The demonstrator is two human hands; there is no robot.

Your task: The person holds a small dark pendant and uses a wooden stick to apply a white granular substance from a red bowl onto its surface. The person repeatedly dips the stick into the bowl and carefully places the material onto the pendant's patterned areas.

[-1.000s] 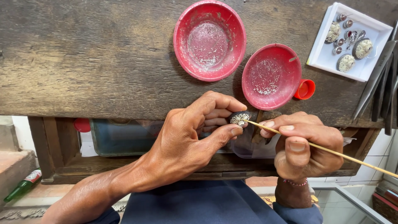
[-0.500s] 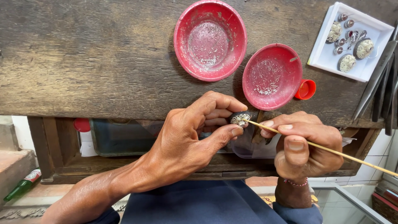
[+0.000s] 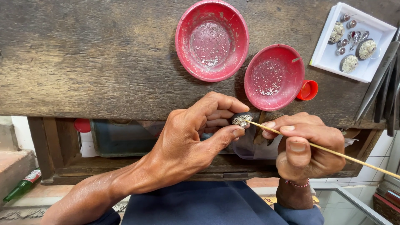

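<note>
Left hand: pinches a small silver ornament between thumb and fingers, right at the workbench edge.
Right hand: fingers pressed together round a thin wooden stick, tip touching the ornament.
12 o'clock of the hands: two red bowls.
2 o'clock: white tray with more silver bits.

Both forearms bare, no sleeves or gloves in view. Left hand: no rings, no watch, nails short. Right hand: thin beaded bracelet at the wrist, reddish-pink beads, otherwise bare; nails short and plain. Dark navy cloth across the lap and knees, smooth fabric, no visible print or seams. Nothing else of the body shows.
</note>
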